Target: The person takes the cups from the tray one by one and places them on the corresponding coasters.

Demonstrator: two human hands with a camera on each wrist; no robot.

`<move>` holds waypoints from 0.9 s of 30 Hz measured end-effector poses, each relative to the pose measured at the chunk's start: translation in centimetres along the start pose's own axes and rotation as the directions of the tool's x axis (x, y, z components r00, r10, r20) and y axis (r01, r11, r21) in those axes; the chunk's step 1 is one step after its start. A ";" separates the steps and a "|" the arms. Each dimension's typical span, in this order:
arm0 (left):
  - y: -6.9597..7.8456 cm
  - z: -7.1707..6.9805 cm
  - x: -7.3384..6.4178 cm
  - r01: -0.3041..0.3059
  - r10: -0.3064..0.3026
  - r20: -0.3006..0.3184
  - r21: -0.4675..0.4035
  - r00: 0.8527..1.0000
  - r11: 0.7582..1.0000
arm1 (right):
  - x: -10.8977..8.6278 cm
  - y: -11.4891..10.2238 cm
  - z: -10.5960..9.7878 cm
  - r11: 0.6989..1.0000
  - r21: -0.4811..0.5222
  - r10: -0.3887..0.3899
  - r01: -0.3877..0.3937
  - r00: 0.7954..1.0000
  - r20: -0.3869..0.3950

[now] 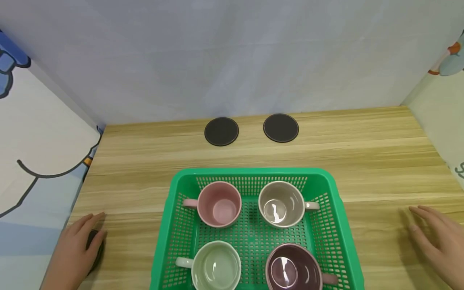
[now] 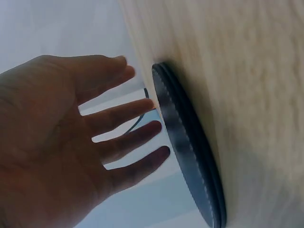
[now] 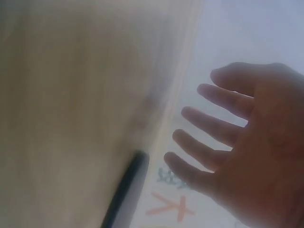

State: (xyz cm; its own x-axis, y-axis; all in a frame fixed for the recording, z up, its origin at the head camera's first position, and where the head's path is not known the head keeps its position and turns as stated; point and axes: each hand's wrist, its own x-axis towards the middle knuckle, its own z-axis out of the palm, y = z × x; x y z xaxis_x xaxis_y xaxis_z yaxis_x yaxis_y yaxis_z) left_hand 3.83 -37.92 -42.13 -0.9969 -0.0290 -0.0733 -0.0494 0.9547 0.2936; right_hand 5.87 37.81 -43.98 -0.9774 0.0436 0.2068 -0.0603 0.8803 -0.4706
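Note:
At the table's left side my left hand (image 1: 74, 247) hovers, its fingers loosely extended and nothing in them. Just beneath it lie black stitched coasters (image 2: 187, 147), stacked, their near edge close to the fingertips; the head view shows only a dark sliver of them. My right hand (image 1: 440, 241) is over the right side of the table, fingers apart, holding nothing. Below it in the right wrist view is a blurred dark-edged flat object (image 3: 126, 190). Between the hands, a green basket (image 1: 253, 171) holds a pink mug (image 1: 219, 204), a beige mug (image 1: 281, 204), a pale green mug (image 1: 216, 266) and a purple mug (image 1: 293, 268).
Two round black coasters, a left one (image 1: 221, 131) and a right one (image 1: 280, 127), lie flat beyond the basket near the back edge. A pale grey cloth wall (image 1: 232, 60) rises behind the wood-grain table (image 1: 137, 161). Printed cloth (image 1: 40, 133) lines the left side.

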 end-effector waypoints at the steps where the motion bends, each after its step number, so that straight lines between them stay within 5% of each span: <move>1: -0.1 0.0 -0.1 0.006 -0.006 0.017 0.007 1.000 1.000 | -0.2 0.1 0.0 1.000 -0.001 0.010 -0.010 1.000 -0.010; 7: -0.3 0.0 -0.7 0.016 -0.023 0.095 0.076 0.995 0.997 | -1.3 1.3 0.1 0.995 0.025 0.095 -0.094 0.994 -0.045; 15: -0.3 -0.1 -1.3 0.030 -0.042 0.106 0.107 0.994 0.994 | -2.8 3.0 0.2 0.985 0.024 0.170 -0.169 0.985 -0.038; 21: -0.8 0.1 -1.8 0.118 -0.138 0.147 0.142 0.979 0.983 | -3.6 3.4 0.6 0.980 -0.041 0.192 -0.196 0.978 -0.086; 27: -1.4 0.1 -2.2 0.183 -0.213 0.196 0.161 0.957 0.970 | -4.0 3.5 0.7 0.971 -0.035 0.236 -0.238 0.971 -0.050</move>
State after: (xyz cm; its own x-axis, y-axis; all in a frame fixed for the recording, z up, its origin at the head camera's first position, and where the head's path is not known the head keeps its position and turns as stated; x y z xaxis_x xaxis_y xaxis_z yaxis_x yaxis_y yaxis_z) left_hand 6.11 -39.18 -42.44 -0.9316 -0.1730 -0.3197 -0.2202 0.9683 0.1177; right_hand 9.46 40.36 -47.10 -0.9527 0.2734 0.1325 0.1807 0.8605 -0.4763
